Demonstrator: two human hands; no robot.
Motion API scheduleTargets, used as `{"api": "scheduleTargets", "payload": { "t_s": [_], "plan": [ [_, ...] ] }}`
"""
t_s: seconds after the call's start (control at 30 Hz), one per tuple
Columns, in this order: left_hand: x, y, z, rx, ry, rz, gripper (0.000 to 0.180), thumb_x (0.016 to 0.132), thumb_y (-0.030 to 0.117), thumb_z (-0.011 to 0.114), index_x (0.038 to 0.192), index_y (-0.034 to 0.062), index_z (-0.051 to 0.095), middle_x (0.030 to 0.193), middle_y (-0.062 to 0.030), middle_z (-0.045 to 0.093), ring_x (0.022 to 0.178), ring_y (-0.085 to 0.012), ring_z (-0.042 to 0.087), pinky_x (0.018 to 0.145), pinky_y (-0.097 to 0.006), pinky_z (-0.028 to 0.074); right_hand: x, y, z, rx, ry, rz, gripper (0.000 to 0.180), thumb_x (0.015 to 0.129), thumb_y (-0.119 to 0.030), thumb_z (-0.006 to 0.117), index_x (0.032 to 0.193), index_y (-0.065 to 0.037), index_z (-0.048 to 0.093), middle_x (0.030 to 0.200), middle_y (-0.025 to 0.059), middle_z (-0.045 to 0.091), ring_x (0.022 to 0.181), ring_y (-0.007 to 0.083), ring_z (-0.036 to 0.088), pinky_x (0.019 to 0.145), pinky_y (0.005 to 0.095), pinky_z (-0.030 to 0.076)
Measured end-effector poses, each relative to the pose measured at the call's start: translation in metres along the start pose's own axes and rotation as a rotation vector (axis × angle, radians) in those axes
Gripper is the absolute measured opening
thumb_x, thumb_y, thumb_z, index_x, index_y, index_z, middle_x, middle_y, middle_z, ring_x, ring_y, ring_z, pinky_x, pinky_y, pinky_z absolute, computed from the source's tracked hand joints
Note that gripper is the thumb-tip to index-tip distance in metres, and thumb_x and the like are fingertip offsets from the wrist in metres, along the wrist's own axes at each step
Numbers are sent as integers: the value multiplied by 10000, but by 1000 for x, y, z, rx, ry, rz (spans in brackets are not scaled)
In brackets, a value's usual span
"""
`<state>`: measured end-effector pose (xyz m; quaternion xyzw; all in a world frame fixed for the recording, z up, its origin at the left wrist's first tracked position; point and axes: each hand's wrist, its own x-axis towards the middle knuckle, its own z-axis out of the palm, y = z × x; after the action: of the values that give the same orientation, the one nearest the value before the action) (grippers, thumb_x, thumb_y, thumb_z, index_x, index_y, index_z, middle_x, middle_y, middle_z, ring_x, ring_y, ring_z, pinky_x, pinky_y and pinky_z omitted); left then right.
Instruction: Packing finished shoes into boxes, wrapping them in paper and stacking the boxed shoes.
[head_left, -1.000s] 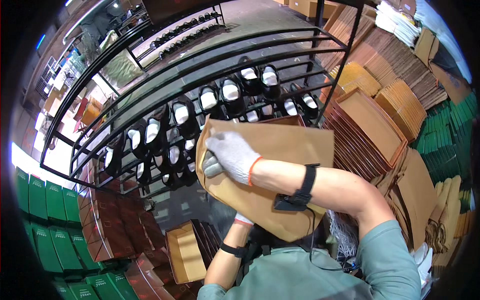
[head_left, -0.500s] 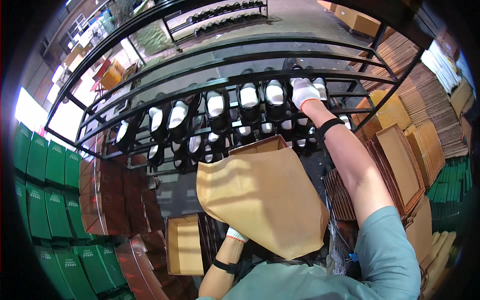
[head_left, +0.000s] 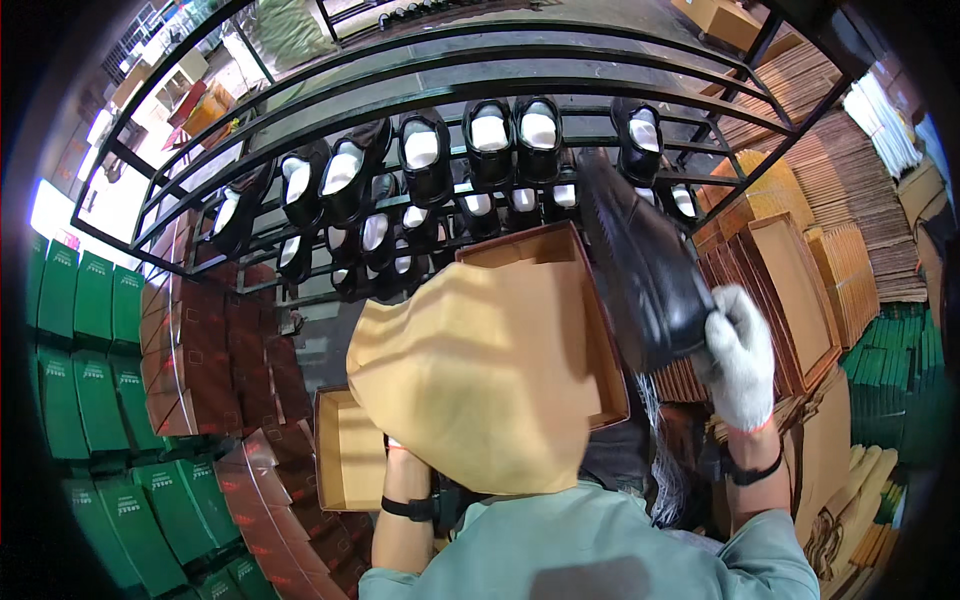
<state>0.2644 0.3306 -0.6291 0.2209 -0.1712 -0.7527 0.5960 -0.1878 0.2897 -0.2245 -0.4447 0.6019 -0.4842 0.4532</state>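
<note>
My right hand (head_left: 738, 350), in a white knit glove, grips a black leather shoe (head_left: 645, 265) by its heel end. The shoe hangs tilted beside an open shoebox (head_left: 610, 385) with a dark red rim. A large sheet of tan paper (head_left: 470, 380) spreads over the box and hides much of its inside. Only the cuff edge of my left hand (head_left: 394, 443) shows at the paper's lower left; its fingers are hidden under the sheet. Ahead, a row of black shoes (head_left: 420, 150) with white stuffing lines the rack.
A black metal rack (head_left: 440, 98) spans the front, with more shoes on a lower tier. Green boxes (head_left: 95, 300) and brown boxes (head_left: 195, 370) are stacked at left. An open box (head_left: 345, 450) stands near my left forearm. Open trays (head_left: 795, 290) and flattened cardboard (head_left: 850, 200) fill the right.
My right hand has come back from the rack with a black shoe, leaving a gap in the row. The paper and box have shifted slightly left, and more of the box shows.
</note>
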Motion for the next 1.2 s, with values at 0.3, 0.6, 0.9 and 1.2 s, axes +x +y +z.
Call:
{"api": "scheduleTargets", "payload": {
  "t_s": [0.3, 0.6, 0.9, 1.2],
  "plan": [
    [41, -29, 29, 163, 83, 124, 516, 1214, 443, 466, 1596, 102, 526, 1527, -87, 623, 1454, -238, 559, 1259, -420, 466, -77, 75, 74, -530, -436, -240, 331, 1080, -216, 678, 1275, 51, 686, 1156, 279, 757, 1076, 473, 754, 960, 505, 600],
    [80, -42, 286, 916, -257, -110, 289, 1141, 235, 499, 1307, 18, 592, 1207, -202, 676, 1119, -366, 700, 1012, -453, 586, 95, 47, 41, -190, 177, -258, 653, 1002, -94, 737, 1603, 20, 508, 1364, 195, 718, 1151, 216, 721, 1017, 348, 585],
    [7, -44, 359, 1519, -315, 104, 991, 1055, 337, 759, 1741, -90, 185, 1553, -402, 557, 1372, -530, 638, 1153, -505, 554, 329, 133, 37, -699, 725, -196, 1163, 806, -326, 985, 1720, -34, 327, 1552, 352, 562, 1397, 522, 609, 1218, 550, 492],
    [-20, -27, 337, 1959, -616, 382, 614, 907, 316, 807, 1405, -14, 666, 1489, -241, 636, 1386, -426, 634, 1229, -522, 479, 191, 107, -61, 327, 393, -139, 633, 987, -224, 712, 1562, -13, 550, 1371, 150, 723, 1209, 280, 741, 1066, 432, 600]
  ]
}}
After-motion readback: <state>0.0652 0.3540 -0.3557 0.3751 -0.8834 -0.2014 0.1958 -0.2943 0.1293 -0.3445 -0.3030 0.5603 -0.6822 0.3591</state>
